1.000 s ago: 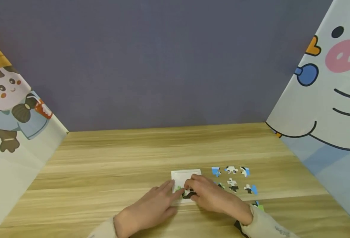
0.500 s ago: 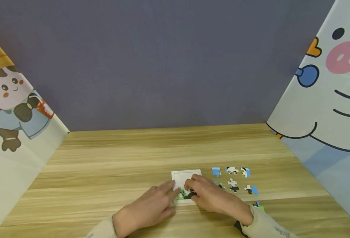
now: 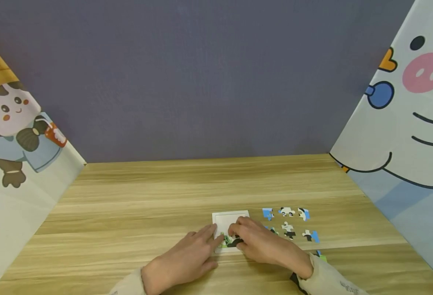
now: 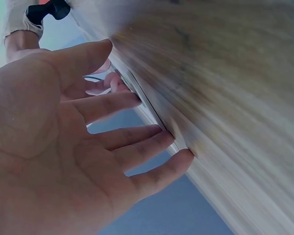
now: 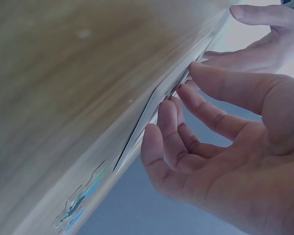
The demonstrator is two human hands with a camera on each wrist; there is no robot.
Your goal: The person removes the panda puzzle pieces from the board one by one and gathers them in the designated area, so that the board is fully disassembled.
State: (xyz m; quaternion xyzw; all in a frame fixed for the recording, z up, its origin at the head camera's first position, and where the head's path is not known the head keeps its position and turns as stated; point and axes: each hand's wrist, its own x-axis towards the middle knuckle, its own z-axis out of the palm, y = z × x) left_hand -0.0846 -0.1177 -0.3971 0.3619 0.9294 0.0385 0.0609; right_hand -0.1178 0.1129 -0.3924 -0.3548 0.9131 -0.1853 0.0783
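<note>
A small white puzzle tray (image 3: 224, 221) lies on the wooden table, with green and black puzzle pieces along its near side. My left hand (image 3: 187, 256) rests at the tray's left edge, its index finger reaching over onto the green piece (image 3: 224, 241). In the left wrist view the left hand (image 4: 93, 132) has extended fingers touching the tray edge. My right hand (image 3: 262, 241) bends over the tray's right part, thumb and index finger pinching a black-and-white puzzle piece (image 3: 234, 242). The right wrist view shows the right hand (image 5: 225, 142) with curled fingers; the piece is mostly hidden there.
Several loose panda puzzle pieces lie right of the tray, among them a panda-face piece (image 3: 287, 211), a blue corner piece (image 3: 267, 213) and a blue-edged piece (image 3: 311, 235). A green piece (image 3: 322, 258) is partly behind the right sleeve. A dark wall (image 3: 209, 82) stands behind the table.
The left index finger has drawn back slightly, showing more of the green piece. My right hand stays nearly still at the black-and-white piece.
</note>
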